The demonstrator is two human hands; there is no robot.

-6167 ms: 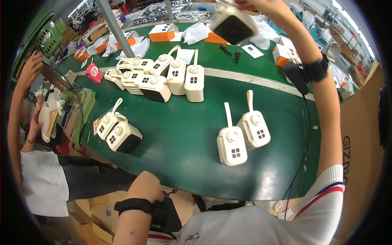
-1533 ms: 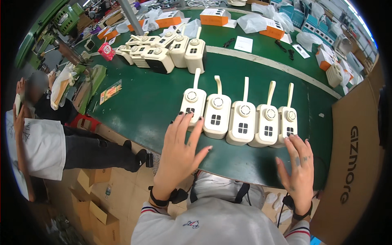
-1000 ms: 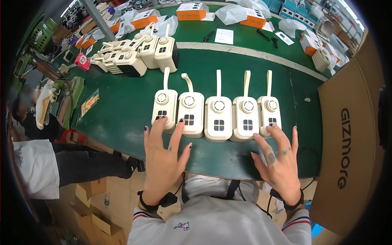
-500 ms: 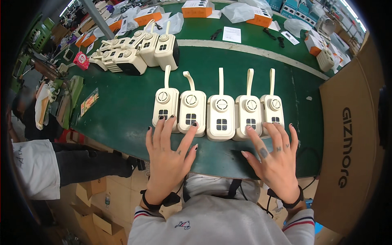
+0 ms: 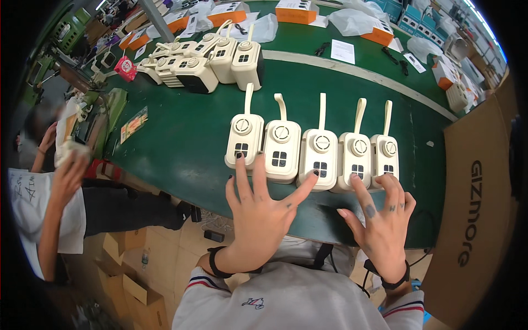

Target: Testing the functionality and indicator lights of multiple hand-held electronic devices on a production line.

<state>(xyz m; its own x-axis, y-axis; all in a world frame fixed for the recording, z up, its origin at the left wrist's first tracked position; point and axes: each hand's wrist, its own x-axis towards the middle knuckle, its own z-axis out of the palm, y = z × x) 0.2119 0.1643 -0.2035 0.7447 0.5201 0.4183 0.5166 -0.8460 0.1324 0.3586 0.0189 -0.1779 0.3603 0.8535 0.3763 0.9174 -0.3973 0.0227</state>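
The green table (image 5: 181,132) (cardboard box (image 5: 476,187) alongside) holds many cream devices (image 5: 319,144).

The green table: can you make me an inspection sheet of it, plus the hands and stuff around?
Surface: dark-green, smooth, shiny tabletop.
Job's things: five cream, rounded, plastic-looking devices with straps, in a row.
Clutter: more cream devices bunched far left; small red packet beside them.
Hands: left hand spread, fingertips at the row's three leftmost; right hand spread, at the two rightmost.
Cables: thin black cables, bundled, farther back.
Surroundings: big brown cardboard box, right; co-worker, left.
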